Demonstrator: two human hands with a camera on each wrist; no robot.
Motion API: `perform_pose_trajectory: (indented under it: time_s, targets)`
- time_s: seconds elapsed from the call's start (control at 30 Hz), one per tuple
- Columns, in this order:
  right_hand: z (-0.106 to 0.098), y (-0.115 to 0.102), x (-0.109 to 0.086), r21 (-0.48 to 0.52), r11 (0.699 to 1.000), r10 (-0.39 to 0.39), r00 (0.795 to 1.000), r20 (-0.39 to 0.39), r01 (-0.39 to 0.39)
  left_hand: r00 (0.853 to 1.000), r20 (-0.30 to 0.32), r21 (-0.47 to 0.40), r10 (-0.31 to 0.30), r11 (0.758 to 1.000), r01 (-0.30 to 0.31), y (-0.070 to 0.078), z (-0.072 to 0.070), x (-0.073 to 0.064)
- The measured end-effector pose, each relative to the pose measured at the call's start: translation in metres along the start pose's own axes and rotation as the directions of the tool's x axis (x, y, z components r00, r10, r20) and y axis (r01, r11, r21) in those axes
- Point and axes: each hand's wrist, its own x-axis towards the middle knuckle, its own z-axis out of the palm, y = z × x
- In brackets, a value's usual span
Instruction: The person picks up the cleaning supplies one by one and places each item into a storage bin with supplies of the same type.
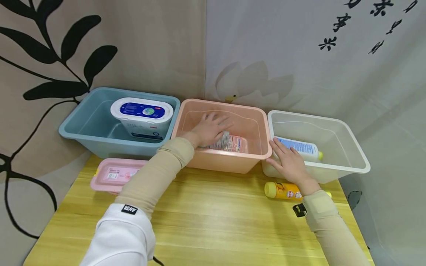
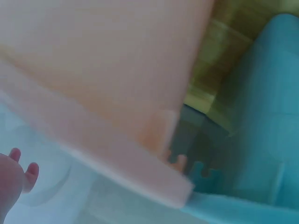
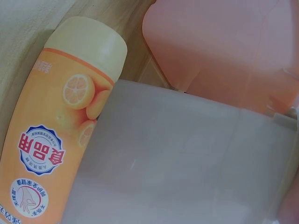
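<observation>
The left arm reaches forward and inward, its tan cuff (image 1: 173,151) crossing the near rim of the pink bin (image 1: 223,162), and the left hand (image 1: 209,129) is over the bin's inside, back up, with fingers extended and spread apart; it has hold of nothing that shows. A clear-wrapped package (image 1: 237,143) lies in that bin, just to the right of this hand and partly behind it; whether they touch cannot be told. Left of the hand, a white tub (image 1: 146,127) sits tilted in the blue bin (image 1: 86,118), and nearer the body, beside the left forearm, a pink pack (image 1: 114,175) lies on the table (image 1: 219,218). The right arm reaches forward, and the right hand (image 1: 291,162) is laid back-up over the near left corner of the white bin (image 1: 352,162), fingers mostly straight, thumb set apart toward the pink bin; it grasps nothing visible, and how firmly it rests on the rim cannot be told. Just beyond and to the right of its fingers, a white bottle (image 1: 301,148) with a blue label lies in that bin. Below the hand, partly hidden by it, an orange bottle (image 1: 283,191) lies sideways on the table, against the bin's near side.
</observation>
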Motion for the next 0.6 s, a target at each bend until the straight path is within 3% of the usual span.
perform_pose_trajectory:
  time_s: [0.13,0.33,0.6]
  targets:
    - [0.001,0.000,0.001,0.000,1.000,0.002,1.000,-0.002,-0.002,0.998,-0.058,-0.006,0.024,1.000,-0.025,0.003,-0.003,0.000]
    - [0.001,0.000,0.001,-0.006,1.000,0.004,1.000,0.001,-0.004,0.999,-0.037,-0.008,0.016,1.000,-0.017,0.005,-0.005,-0.004]
    - [0.001,0.000,0.001,-0.007,1.000,0.005,1.000,0.004,-0.005,0.999,-0.038,-0.074,0.001,0.997,-0.004,-0.001,-0.002,-0.010]
